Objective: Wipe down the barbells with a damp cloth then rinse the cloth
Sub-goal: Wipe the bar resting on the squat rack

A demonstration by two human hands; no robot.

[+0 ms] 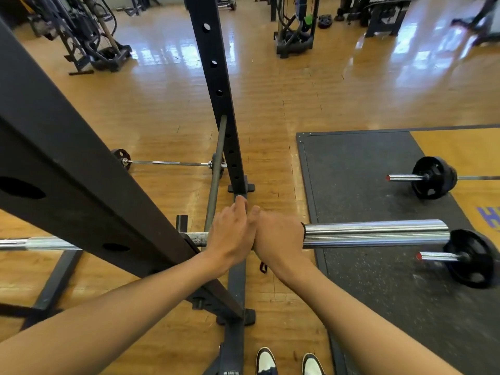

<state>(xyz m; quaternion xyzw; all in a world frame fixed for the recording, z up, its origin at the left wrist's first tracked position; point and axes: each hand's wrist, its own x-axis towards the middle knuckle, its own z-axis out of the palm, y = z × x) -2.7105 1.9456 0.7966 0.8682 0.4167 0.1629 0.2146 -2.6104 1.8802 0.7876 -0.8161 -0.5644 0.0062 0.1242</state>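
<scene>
Head view: on the barbell, the left hand lies straight-fingered against the right hand, which curls round the bar.

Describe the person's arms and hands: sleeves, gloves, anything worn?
Left forearm and right forearm are bare, no sleeves showing. Left hand and right hand: no gloves, rings or watch visible. Dark strip at right hand's edge: unclear.
</scene>
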